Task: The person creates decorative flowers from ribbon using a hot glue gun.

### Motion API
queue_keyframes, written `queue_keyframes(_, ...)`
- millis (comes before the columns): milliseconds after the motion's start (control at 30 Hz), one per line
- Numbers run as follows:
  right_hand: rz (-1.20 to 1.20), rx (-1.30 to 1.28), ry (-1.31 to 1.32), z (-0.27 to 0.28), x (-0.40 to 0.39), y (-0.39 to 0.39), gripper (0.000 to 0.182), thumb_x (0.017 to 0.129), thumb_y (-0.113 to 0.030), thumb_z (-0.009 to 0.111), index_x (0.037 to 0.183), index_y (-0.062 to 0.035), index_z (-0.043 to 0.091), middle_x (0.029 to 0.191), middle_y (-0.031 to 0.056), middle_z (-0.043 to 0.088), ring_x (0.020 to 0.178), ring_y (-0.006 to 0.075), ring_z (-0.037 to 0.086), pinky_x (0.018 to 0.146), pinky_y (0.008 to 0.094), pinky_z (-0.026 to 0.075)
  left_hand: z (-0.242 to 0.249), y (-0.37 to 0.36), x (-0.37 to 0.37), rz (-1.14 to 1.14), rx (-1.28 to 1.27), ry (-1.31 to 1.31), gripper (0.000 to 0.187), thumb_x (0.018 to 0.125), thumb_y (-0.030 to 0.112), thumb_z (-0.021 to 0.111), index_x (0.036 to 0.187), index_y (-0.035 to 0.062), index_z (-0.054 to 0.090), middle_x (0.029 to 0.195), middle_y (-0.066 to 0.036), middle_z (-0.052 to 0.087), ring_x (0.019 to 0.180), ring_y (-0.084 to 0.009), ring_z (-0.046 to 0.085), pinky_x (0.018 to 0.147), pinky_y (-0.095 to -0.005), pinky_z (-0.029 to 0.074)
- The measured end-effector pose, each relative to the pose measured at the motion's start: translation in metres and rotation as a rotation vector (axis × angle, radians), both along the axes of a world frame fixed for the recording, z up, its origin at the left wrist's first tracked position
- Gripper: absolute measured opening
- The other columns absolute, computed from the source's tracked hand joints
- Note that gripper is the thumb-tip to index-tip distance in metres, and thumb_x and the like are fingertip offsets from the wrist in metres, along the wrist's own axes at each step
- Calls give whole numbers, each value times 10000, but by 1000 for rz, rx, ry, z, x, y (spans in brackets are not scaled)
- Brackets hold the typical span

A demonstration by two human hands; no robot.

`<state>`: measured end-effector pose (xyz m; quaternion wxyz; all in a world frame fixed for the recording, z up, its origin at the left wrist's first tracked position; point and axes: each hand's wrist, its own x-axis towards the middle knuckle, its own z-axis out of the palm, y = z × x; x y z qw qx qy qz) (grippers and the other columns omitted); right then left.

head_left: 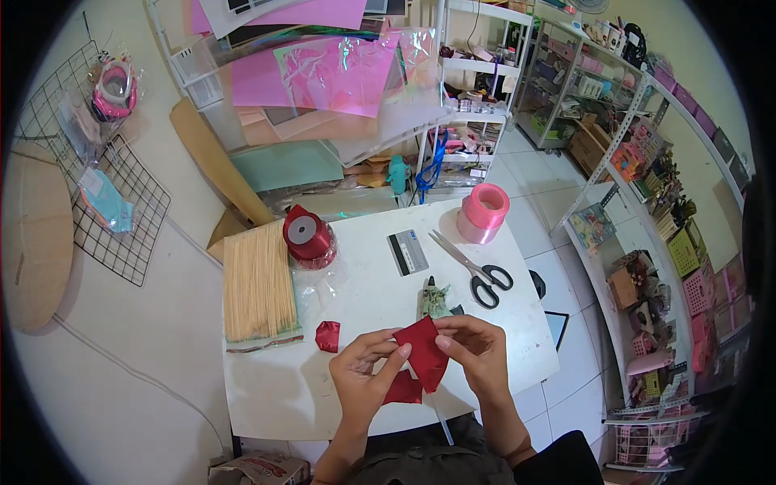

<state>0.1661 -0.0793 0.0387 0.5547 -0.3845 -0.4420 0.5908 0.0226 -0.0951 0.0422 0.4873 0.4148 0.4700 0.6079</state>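
A square piece of dark red satin ribbon (422, 347) is held up between both hands above the table's near side. My left hand (368, 372) pinches its left edge between thumb and fingers. Its upper right edge is pinched by my right hand (475, 356). Beneath the hands lies a second red ribbon piece (402, 388), partly covered. A small red piece (327, 336), seemingly folded, rests to the left. Just beyond the fingers is a mottled green tool with a black tip (435, 297), which looks like a glue gun. A thin whitish stick (443, 422) points toward me.
On the white table (275, 400) are a bundle of bamboo skewers (259, 283), red ribbon spools (309, 236), pink ribbon rolls (483, 213), a card (408, 253) and black-handled scissors (477, 271). Loaded shelves (647, 267) stand right; papers (323, 77) hang behind.
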Motion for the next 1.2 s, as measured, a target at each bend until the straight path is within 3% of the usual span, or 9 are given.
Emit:
queue_keyframes(133, -56, 34, -2, -2, -5, -1, 203, 721, 29, 599, 924, 41, 584, 768, 84, 604, 708, 102, 570, 656, 203, 460, 0, 0, -1, -19, 3, -17, 126, 716, -28, 607, 829, -75, 572, 718, -104, 609, 678, -107, 578, 640, -217, 474)
queue_keyframes(367, -103, 140, -76, -1, -9, -1, 185, 708, 49, 596, 891, 26, 610, 755, 95, 608, 710, 102, 574, 625, 203, 467, -9, 3, -5, -75, -40, -159, 115, 766, 45, 577, 800, -65, 581, 720, -92, 604, 644, -110, 576, 595, -228, 491)
queue_keyframes(433, -173, 424, -361, 0, -9, 1, 199, 629, 102, 610, 810, 19, 631, 704, 100, 604, 616, 133, 575, 555, 204, 455, -11, 3, -6, -68, -52, -166, 127, 776, 65, 570, 799, -60, 584, 714, -88, 602, 623, -107, 572, 589, -229, 492)
queue_keyframes(467, -172, 424, -361, -1, -8, 2, 199, 629, 102, 610, 810, 19, 631, 704, 100, 604, 616, 133, 575, 555, 204, 455, -10, 2, -7, -67, -52, -166, 127, 776, 65, 570, 799, -60, 584, 714, -88, 602, 623, -107, 572, 589, -229, 492)
queue_keyframes(533, -197, 707, -633, -1, -6, 2, 304, 579, 82, 599, 850, -49, 645, 687, 69, 584, 574, 139, 565, 504, 212, 448, -7, 1, -7, -75, -60, -224, 136, 780, 71, 566, 806, -61, 584, 701, -80, 598, 614, -104, 569, 580, -225, 490)
queue_keyframes(667, -202, 888, -698, 3, -5, 5, 338, 536, 64, 612, 846, -65, 645, 673, 48, 569, 556, 163, 548, 484, 228, 433, -6, 0, -7, -50, -67, -234, 136, 777, 74, 570, 812, -56, 590, 699, -73, 596, 603, -92, 559, 564, -213, 481)
queue_keyframes(1000, -174, 978, -760, 2, -7, 4, 352, 540, 30, 629, 879, -64, 634, 688, 47, 560, 573, 161, 535, 492, 231, 426, -1, -4, -9, 4, -36, -170, 124, 765, 69, 586, 808, -44, 608, 682, -59, 599, 595, -71, 547, 543, -191, 465)
queue_keyframes(1200, -165, 927, -690, 5, -10, 3, 339, 500, 55, 598, 814, -58, 656, 646, 66, 563, 545, 175, 548, 481, 243, 444, 5, -5, -10, 19, -21, -71, 122, 770, 69, 580, 804, -45, 609, 662, -59, 601, 582, -67, 548, 539, -190, 462)
